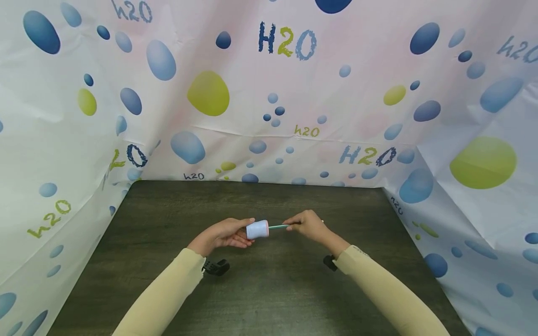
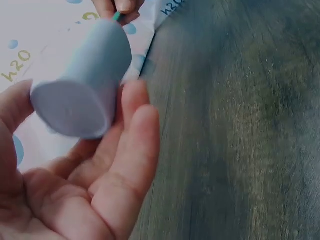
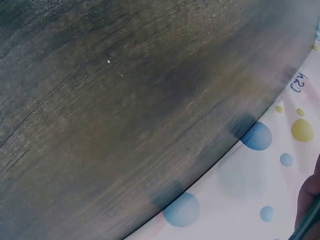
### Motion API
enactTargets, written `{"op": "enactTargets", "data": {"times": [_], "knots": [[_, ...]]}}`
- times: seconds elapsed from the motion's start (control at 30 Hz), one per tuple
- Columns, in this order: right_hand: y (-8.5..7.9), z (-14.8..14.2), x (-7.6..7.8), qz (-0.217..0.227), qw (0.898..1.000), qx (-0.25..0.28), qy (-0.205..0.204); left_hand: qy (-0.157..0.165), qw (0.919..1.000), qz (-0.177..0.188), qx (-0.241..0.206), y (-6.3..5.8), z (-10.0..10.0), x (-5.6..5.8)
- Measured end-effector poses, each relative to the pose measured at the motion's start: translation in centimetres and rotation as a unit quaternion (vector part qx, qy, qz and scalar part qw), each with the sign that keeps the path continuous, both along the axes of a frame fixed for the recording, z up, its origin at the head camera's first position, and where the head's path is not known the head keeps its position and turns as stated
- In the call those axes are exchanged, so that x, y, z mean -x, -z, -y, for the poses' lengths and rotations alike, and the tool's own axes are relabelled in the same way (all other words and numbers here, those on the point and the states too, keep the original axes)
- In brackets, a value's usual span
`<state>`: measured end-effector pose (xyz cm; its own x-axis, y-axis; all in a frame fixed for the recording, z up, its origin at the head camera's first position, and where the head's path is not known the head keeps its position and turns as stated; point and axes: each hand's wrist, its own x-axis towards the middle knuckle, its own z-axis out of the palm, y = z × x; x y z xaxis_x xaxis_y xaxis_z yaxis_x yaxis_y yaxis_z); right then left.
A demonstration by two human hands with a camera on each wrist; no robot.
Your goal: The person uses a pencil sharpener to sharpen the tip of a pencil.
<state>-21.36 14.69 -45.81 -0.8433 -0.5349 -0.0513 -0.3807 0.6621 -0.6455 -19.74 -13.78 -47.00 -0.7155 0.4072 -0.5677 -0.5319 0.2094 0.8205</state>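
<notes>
My left hand [image 1: 229,233] holds a small pale blue-white cup [image 1: 257,229] on its side, thumb on one side and fingers on the other. The cup's pinkish rim faces right, and its flat base [image 2: 72,109] faces the left wrist camera. From the right, my right hand [image 1: 310,225] pinches a thin green stick [image 1: 277,227] that reaches to the cup's mouth; the hand hides part of the stick. At the right wrist view's lower edge, only a bit of the right hand [image 3: 309,192] and the green stick [image 3: 306,225] show.
Both hands are over a dark wood-grained table [image 1: 269,289]. A white sheet [image 1: 252,70] printed with blue and green drops and "H2O" stands behind the table and along both sides. Dark wrist straps [image 1: 216,267] show by the sleeves.
</notes>
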Motion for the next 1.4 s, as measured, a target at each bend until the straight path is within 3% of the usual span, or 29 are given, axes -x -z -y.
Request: {"op": "enactTargets", "data": {"times": [0.2,0.37,0.57,0.83,0.97,1.23,1.4], "knots": [[-0.4,0.2,-0.1,-0.013,1.0,-0.017,-0.019,-0.011,0.9997,-0.02,-0.003,0.3,-0.1,0.2],[-0.5,0.3,0.1,0.005,1.0,-0.017,-0.014,-0.02,0.9951,-0.091,0.035,0.8,-0.3,0.2],[-0.4,0.3,0.4,0.037,0.999,-0.006,-0.003,-0.017,0.9811,-0.178,0.075,0.9,-0.5,-0.3],[-0.2,0.4,0.6,0.059,0.998,0.009,-0.003,0.01,0.9555,-0.274,0.109,0.8,-0.4,-0.7],[-0.4,0.5,0.7,0.071,0.997,0.007,0.004,0.0,0.9396,-0.318,0.126,0.6,-0.6,-1.2],[-0.1,0.3,0.7,0.112,0.993,0.023,0.021,-0.007,0.8906,-0.411,0.194,0.3,-1.0,-2.0],[0.1,0.4,0.7,0.112,0.993,0.028,0.021,-0.013,0.8838,-0.426,0.193,0.3,-1.2,-2.1]]}}
